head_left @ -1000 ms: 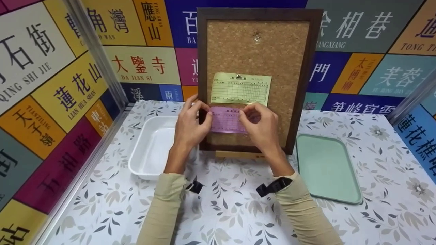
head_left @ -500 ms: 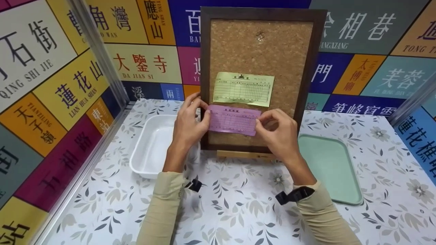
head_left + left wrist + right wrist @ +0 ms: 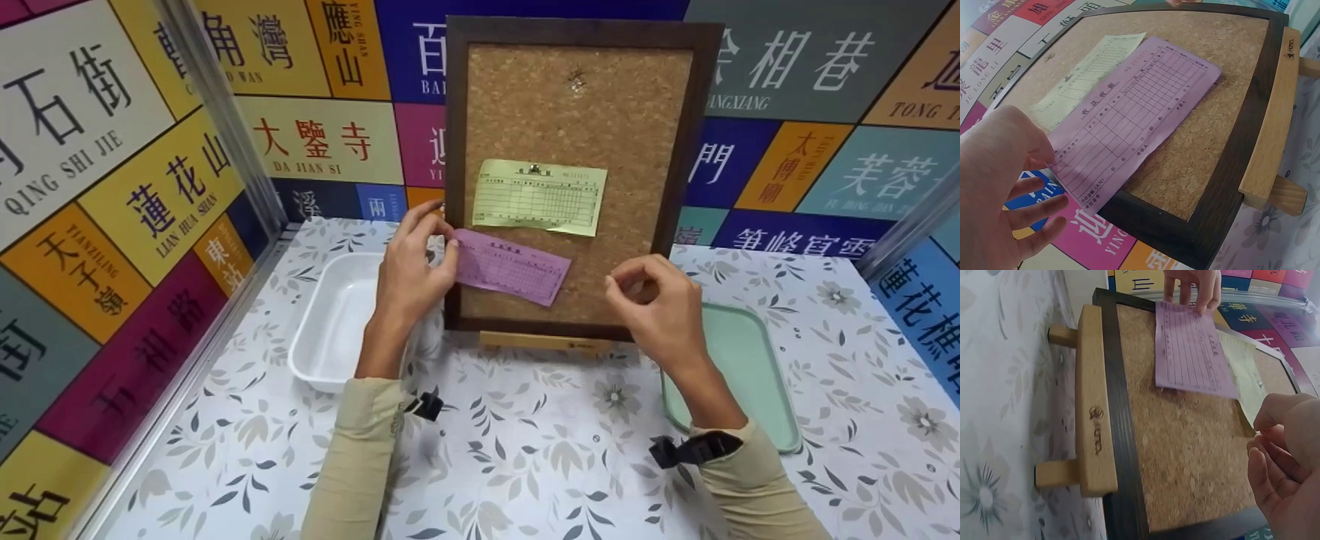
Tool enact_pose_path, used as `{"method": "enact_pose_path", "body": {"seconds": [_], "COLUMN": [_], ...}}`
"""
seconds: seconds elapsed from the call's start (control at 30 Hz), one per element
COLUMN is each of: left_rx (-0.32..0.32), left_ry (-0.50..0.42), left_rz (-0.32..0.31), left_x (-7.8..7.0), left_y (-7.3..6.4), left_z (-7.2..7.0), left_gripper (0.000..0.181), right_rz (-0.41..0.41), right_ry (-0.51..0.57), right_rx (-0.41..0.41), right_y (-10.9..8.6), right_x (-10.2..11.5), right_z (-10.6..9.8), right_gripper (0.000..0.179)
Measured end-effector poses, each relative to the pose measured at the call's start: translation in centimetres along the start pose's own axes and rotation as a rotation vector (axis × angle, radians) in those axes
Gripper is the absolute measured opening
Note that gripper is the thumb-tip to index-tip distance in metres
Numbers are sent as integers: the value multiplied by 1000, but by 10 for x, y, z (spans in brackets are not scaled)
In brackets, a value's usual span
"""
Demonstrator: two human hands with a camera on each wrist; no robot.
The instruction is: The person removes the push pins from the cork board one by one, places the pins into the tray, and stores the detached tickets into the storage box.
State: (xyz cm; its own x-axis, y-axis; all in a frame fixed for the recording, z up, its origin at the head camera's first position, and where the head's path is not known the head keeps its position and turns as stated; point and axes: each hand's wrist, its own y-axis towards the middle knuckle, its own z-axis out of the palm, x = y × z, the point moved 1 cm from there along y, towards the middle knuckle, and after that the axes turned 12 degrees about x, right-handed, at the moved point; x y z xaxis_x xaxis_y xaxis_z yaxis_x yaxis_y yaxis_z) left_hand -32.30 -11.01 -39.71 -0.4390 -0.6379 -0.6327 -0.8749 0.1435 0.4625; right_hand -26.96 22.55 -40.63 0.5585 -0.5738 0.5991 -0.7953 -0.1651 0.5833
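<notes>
Grainy corkboard (image 3: pixel 585 120) with a dark wooden frame here. The right hand (image 3: pixel 664 315) has just been pulled away towards 4 o'clock, fingers narrow; whether anything's pinched can't be told. Only by the left hand (image 3: pixel 409 277) is the thin rectangular purple paper slip (image 3: pixel 511 268) now pinched, around the board's 7 o'clock; its free end's sagged, so probably it isn't fixed yet. Wavy yellow-green paper slip (image 3: pixel 540 199) sits just off its 12.

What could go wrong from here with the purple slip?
1. Only the left hand pinches the purple receipt slip, at one end; the right hand is off it, so it might droop or slip free.
2. It tilts, right end lower, so it could end up crooked under the yellow receipt slip.
3. Its left end overlaps the dark frame; a pin there may miss the cork.
</notes>
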Motion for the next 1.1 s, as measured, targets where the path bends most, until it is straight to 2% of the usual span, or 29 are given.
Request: {"method": "enact_pose_path", "body": {"seconds": [0.13,0.33,0.6,0.83,1.1], "left_rx": [3,15,37,31,38], "left_ry": [31,41,-7,-15,-26], "left_rz": [-9,-40,-60,-69,-73], "left_x": [0,-1,2,8,17], "left_y": [0,-1,-3,-5,-8], "left_z": [-3,-6,-10,-22,-32], "left_gripper": [7,7,9,10,12], "right_rz": [4,73,137,195,252], "right_ry": [-22,-58,-69,-111,-133], "right_rx": [3,2,-16,-19,-20], "right_y": [-8,-20,-33,-44,-51], "right_x": [-10,-28,-48,-60,-72], "right_z": [-9,-24,-43,-60,-66], "right_gripper": [9,7,6,5,7]}}
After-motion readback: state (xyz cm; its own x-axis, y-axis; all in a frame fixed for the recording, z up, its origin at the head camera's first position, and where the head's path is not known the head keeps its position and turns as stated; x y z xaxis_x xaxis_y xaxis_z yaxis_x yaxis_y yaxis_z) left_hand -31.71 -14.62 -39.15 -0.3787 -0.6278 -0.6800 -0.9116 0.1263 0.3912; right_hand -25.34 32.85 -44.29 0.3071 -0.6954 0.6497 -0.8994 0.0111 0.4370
